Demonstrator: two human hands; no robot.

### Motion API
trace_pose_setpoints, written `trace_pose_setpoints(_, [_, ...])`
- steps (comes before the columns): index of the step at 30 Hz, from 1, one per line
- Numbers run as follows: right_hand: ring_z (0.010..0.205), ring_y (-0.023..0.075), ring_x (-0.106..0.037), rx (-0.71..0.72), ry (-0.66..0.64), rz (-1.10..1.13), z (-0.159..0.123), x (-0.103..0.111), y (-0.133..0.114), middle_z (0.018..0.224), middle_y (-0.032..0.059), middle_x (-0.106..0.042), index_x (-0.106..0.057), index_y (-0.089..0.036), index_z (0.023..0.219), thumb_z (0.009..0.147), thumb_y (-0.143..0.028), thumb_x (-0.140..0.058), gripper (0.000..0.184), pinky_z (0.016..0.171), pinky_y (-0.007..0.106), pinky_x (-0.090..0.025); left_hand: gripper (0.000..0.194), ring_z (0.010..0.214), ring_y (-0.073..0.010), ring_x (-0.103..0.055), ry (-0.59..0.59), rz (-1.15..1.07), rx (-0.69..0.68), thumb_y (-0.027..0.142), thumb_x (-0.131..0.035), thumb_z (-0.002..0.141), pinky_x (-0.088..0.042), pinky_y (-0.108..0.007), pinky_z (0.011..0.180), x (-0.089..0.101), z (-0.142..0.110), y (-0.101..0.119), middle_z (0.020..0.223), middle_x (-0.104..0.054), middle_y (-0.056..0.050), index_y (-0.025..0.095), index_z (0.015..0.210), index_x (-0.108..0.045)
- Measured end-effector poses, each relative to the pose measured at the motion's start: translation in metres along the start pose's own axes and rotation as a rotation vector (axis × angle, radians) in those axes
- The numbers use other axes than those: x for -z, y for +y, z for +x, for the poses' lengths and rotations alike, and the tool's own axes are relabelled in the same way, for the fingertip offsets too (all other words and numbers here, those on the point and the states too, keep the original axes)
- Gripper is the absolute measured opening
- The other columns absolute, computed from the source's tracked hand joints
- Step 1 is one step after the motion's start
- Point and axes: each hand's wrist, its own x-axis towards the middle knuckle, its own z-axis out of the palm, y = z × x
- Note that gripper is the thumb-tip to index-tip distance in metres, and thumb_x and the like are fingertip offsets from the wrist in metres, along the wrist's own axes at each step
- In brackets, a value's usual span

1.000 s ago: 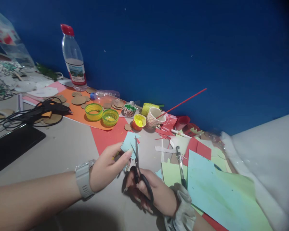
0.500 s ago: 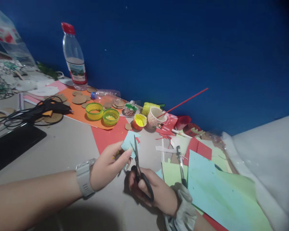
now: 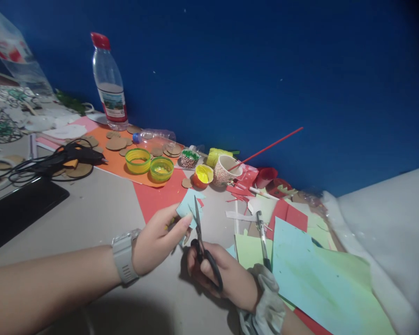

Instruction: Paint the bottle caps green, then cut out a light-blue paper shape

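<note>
Between the thumb and fingers of my left hand (image 3: 162, 238) is a small piece of light blue paper (image 3: 185, 207), its edge cut unevenly. My right hand (image 3: 226, 274) is closed around the black handles of a pair of scissors (image 3: 199, 223), which point away from me. The blades lie against the right side of the paper and stand slightly apart. Some fingers of my left hand are hidden behind the paper. Just beyond the paper lies a sheet of red paper (image 3: 157, 201) on the grey table.
Two yellow-green rings (image 3: 138, 161), a white patterned cup (image 3: 223, 172) with a red stick, and an upright water bottle (image 3: 110, 88) stand along the blue wall. At left are a black glue gun (image 3: 78, 153) and a phone (image 3: 24, 214). Blue paper (image 3: 307, 274) and a pen (image 3: 263, 237) lie right.
Almost nothing differs. Both hands, the paper and the scissors keep the same pose, and the whole view has shifted very slightly.
</note>
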Motion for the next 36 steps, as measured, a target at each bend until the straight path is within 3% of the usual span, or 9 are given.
trace_pose_setpoints(36, [0.036, 0.0021, -0.029, -0.02, 0.023, 0.052, 0.0006, -0.0013, 0.0024, 0.05, -0.0094, -0.035, -0.049, -0.015, 0.077, 0.077, -0.072, -0.056, 0.057, 0.032, 0.015, -0.024, 0.028, 0.056, -0.0096, -0.047, -0.001, -0.059, 0.102, 0.034, -0.041, 0.095, -0.04, -0.02, 0.053, -0.0002, -0.0006, -0.0017, 0.063, -0.051, 0.002, 0.016, 0.076, -0.051])
